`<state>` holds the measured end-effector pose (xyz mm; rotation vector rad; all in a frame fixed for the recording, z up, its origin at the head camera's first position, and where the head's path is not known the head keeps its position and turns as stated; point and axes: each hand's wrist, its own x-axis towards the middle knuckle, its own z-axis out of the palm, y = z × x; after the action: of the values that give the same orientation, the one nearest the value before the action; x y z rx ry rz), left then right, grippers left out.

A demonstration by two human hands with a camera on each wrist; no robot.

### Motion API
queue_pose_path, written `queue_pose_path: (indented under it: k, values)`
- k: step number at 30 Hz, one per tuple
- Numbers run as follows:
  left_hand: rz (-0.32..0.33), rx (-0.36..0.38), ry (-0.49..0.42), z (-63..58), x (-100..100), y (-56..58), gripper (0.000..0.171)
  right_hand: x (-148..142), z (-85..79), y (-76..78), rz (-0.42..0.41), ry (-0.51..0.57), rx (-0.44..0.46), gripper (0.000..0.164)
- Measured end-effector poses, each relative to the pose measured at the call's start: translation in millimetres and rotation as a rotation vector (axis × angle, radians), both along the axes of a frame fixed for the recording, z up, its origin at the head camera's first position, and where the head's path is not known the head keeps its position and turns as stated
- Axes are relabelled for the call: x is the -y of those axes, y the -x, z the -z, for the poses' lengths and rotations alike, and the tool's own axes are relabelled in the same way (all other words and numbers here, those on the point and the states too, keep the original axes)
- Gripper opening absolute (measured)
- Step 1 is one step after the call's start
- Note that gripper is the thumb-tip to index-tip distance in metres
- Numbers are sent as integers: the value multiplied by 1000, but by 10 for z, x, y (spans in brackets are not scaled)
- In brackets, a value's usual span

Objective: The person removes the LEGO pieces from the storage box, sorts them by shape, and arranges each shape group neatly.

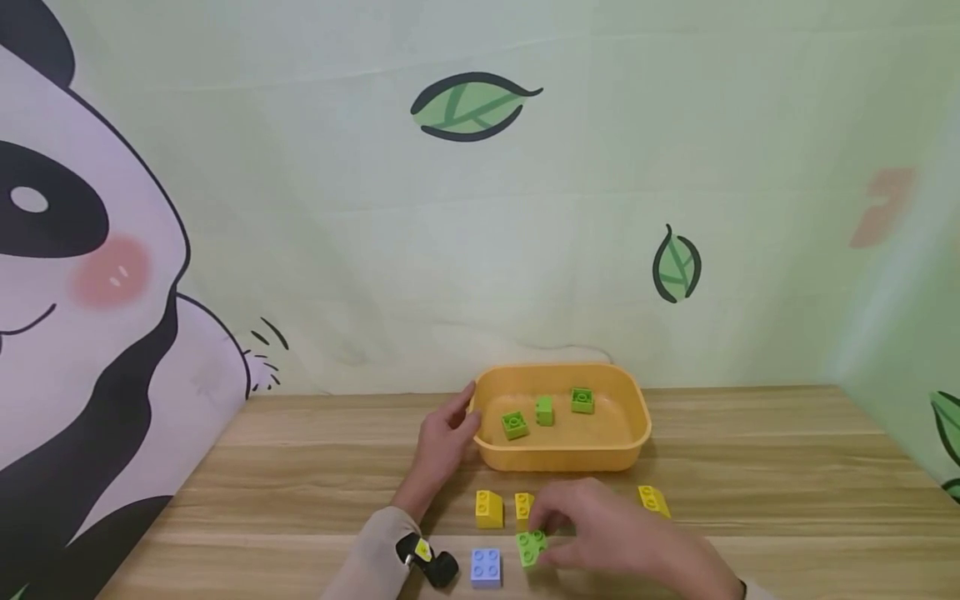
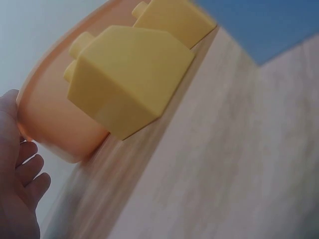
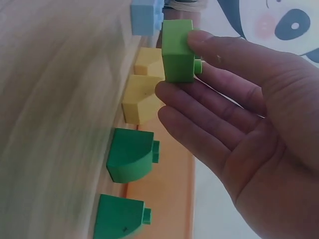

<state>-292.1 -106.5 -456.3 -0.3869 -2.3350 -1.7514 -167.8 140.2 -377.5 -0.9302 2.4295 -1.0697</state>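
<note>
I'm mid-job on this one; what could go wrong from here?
The right hand holds the light green block by thumb and fingertips, so it might slip or twist. Those fingers are close to a yellow block and could knock it. The left hand touches the tub at its left side; a push might slide the green blocks inside.
</note>
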Motion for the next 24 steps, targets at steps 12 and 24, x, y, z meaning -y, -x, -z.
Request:
queue_pose_path:
  k: [12,24]
  values:
    - [-6,8,6,6,-9,-1,49,49,104,-12,6,-114,-36,27]
    - [-3,3,2,16,-3,4,50,75,140,-32,6,-160,-4,20]
